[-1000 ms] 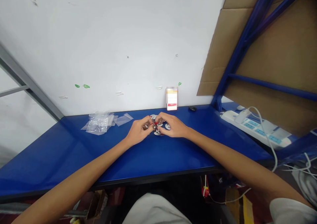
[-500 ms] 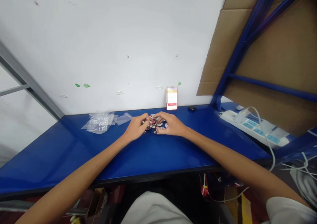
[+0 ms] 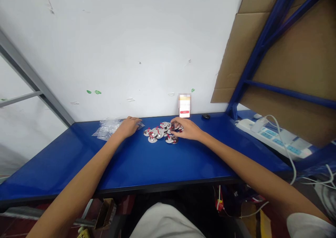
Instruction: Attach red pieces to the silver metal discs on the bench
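Note:
In the head view, several shiny silver finger cymbals (image 3: 153, 133) with red loops lie in a loose pile on the blue table. My right hand (image 3: 187, 128), at the pile's right side, pinches finger cymbals (image 3: 172, 126) held on edge between thumb and fingers; how many is unclear. To the left, my left hand (image 3: 129, 126) reaches over clear plastic bags (image 3: 107, 128) with its fingers stretched out. A bag's corner (image 3: 141, 124) shows beside its fingertips. Its thumb side is partly hidden.
A lit phone (image 3: 184, 106) leans against the white wall behind the pile. Near it on the table lies a small black object (image 3: 206, 116). At the right are a white power strip (image 3: 273, 138) with a cable and a blue metal frame (image 3: 238, 85) against cardboard.
My left hand has left the pile and moved left to the plastic bags. My right hand has shifted slightly right with the finger cymbals. More of the pile now shows.

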Motion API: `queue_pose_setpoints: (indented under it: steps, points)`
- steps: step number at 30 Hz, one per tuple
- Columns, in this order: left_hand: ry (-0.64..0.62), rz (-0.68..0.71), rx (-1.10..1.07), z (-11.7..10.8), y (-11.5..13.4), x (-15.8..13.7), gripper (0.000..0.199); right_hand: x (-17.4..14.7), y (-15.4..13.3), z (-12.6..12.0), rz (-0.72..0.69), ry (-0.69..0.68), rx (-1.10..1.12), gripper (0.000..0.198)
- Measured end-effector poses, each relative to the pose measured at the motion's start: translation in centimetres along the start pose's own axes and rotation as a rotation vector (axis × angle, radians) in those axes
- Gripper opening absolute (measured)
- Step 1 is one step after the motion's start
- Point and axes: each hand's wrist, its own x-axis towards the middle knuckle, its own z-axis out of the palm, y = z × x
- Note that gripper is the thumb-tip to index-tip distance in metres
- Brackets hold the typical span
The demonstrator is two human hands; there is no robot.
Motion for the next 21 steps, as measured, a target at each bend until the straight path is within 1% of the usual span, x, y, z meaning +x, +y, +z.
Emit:
queue_pose_setpoints:
  steps: [2,5,7,9,11,13,15,17,19,21]
  points:
    - [-0.015,-0.018,0.061,0.3,0.0,0.1,0.02,0.0,-0.4,0.2,-0.037,0.003,0.015,0.046]
    - [0.08,-0.081,0.166,0.1,1.0,0.2,0.017,-0.1,-1.0,0.2,-0.078,0.024,0.027,0.05]
    - [0.145,-0.106,0.166,-0.3,1.7,0.2,0.015,-0.1,-1.3,0.1,-0.087,0.03,0.027,0.051]
    - [0.206,-0.148,0.091,-0.7,2.1,0.2,0.012,-0.2,-1.5,0.0,-0.093,0.038,0.023,0.05]
    - [0.264,-0.219,-0.067,-0.9,2.2,0.2,0.012,-0.2,-1.7,-0.1,-0.099,0.049,0.016,0.05]
    - [0.288,-0.282,-0.298,-0.9,2.2,0.2,0.012,-0.2,-1.8,-0.1,-0.106,0.057,0.013,0.051]
    - [0.283,-0.307,-0.528,-0.6,2.5,0.3,0.018,-0.2,-1.8,-0.1,-0.11,0.056,0.014,0.052]
    - [0.274,-0.311,-0.722,-0.4,3.3,0.3,0.028,-0.2,-1.9,-0.1,-0.113,0.054,0.018,0.051]
    - [0.254,-0.313,-0.879,-0.3,4.4,0.3,0.038,-0.2,-2.0,-0.1,-0.116,0.058,0.022,0.05]
    - [0.232,-0.319,-0.998,-0.2,5.6,0.2,0.042,-0.2,-2.1,0.0,-0.119,0.064,0.024,0.049]
